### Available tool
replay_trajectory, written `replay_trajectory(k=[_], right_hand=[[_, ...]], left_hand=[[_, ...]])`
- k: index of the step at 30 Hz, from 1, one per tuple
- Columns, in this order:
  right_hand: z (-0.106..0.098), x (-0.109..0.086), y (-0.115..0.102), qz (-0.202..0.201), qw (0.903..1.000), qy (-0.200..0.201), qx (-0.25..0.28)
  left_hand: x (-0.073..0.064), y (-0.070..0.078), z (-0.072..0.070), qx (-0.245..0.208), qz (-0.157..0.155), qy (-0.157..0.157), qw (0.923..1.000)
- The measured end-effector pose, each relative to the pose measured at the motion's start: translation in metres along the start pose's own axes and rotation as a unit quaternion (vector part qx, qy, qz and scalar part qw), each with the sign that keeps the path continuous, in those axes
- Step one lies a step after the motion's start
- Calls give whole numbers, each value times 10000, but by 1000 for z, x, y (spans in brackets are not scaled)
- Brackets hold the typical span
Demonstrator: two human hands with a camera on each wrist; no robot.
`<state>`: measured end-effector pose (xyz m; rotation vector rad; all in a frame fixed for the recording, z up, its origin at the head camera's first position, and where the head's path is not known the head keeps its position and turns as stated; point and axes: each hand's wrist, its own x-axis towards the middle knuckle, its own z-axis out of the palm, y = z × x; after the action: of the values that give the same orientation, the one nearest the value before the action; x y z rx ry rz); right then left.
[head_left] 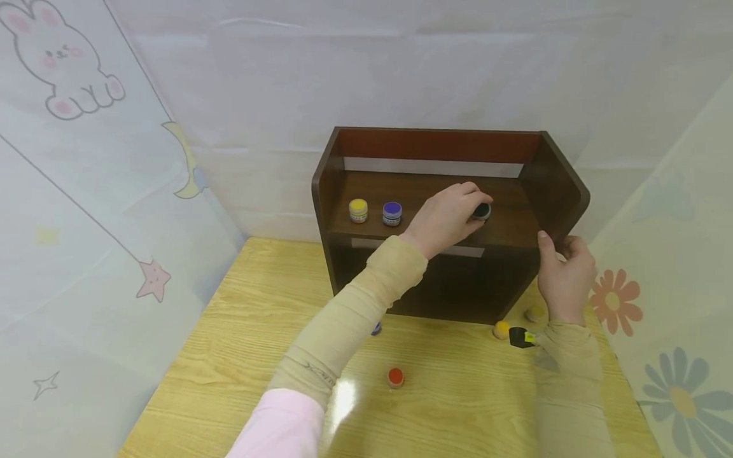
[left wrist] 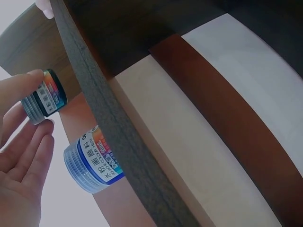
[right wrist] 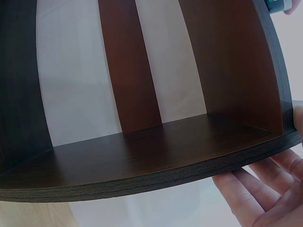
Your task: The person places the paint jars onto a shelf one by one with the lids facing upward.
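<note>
A dark brown two-tier shelf [head_left: 435, 184] stands on the table. Over the right part of its upper board, my left hand [head_left: 449, 216] pinches a small dark green paint jar [left wrist: 53, 94] between thumb and fingers. In the left wrist view, whether the jar touches the board cannot be told. A yellow paint jar [head_left: 358, 211] and a purple-blue paint jar [head_left: 392, 214] stand upright on the same board, left of that hand. My right hand [head_left: 567, 273] holds the front edge of the shelf's right side panel, its fingers [right wrist: 241, 194] on the outside.
On the wooden table [head_left: 258, 305], a red jar [head_left: 396, 378] lies in front of the shelf. An orange-yellow jar [head_left: 501, 329] and a dull yellow jar [head_left: 535, 313] are near its right foot. A purple-blue jar [head_left: 376, 328] is partly hidden by the left forearm. Printed cloth walls surround the table.
</note>
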<state>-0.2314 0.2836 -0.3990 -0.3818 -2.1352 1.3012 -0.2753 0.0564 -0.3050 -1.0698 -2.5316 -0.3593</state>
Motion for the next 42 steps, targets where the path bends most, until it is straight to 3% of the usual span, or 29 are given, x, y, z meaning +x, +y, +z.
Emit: replay_trajectory(k=[13,21,30,35,38,42], right_hand=[[1,-2,-2,-103,9999,6,-66],[1,-3,-2,-68,10000,5,-63],[-1,-1,-2,102,9999,-105,-8],[-2,-1,0,105,9998,-140,-44],[-1,-1,1,111,9998,-151,-67],[-1,0,1,98,9998,-149,-41]], left_hand=[[2,1,6,220,-483,-392,9978],[-1,2,9,349,-545,-276,9975],[1,-1,9,350,-583,-624,9957],[1,-2,10,247,-558,-545,9966],[0,-1,10,27,-708,-476,9963],[-1,-1,5,-407,-916,-49,9950]])
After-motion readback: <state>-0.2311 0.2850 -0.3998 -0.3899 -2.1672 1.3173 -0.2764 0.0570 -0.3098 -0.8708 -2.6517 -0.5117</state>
